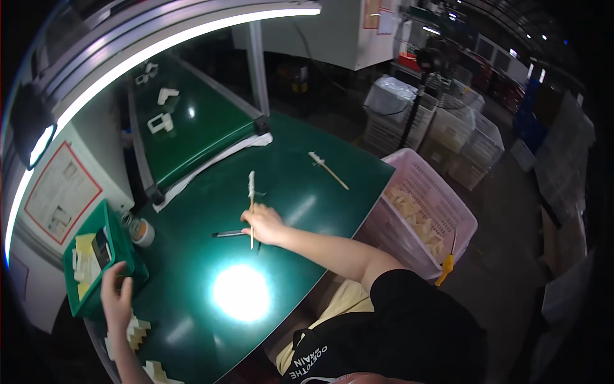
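Work table: a dark green table fills the middle of the view, with a strong lamp glare near its front edge. Its right edge curves down toward the person's body.
Conveyor: a green belt runs away at upper left, carrying white plastic parts — well apart from both hands.
Pink crate: a pink crate stands just off the table's right edge, holding pale pieces.
Green tray: a green tray sits at the table's left side. The left hand is at its near rim with fingers spread and loose. Whether it grips the rim I cannot tell.
Right hand: the right hand is closed on a thin wooden stick tipped with white, held near its lower end. The stick points away from the person, and its tip looks low over the table.
Doing it well: in my judgement a light pinch low on the stick gives the tip the most control. The forearm has room to rest on the table for steadiness.
Nearby small things: a dark pen lies just left of the right hand, a second stick lies well apart toward the far right, and a small round pot stands beside the tray.
Open room: bare surface lies ahead and right of the stick — the pen is the closest thing to knock.
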Demonstrator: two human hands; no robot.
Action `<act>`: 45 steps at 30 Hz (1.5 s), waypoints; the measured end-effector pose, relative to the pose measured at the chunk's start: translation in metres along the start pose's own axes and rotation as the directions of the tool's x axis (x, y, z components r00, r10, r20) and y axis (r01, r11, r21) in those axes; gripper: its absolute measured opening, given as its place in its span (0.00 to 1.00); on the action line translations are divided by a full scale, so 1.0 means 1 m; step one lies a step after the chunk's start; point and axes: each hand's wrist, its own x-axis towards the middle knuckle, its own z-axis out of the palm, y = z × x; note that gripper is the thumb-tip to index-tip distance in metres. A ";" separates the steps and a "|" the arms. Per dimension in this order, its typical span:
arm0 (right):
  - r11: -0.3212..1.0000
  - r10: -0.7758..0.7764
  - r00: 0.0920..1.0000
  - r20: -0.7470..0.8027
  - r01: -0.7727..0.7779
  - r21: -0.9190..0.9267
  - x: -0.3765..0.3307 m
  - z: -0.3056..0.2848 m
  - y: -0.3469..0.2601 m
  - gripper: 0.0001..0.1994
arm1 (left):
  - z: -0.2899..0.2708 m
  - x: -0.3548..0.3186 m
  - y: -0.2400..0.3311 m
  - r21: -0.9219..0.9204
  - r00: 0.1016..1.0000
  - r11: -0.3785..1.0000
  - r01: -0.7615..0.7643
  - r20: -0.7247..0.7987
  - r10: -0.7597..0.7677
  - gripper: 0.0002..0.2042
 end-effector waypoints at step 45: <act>0.467 0.861 0.509 -0.012 -0.799 -0.379 -0.435 -0.202 0.238 0.17 | 0.413 0.027 0.234 -0.234 0.434 0.760 -0.606 0.703 0.563 0.20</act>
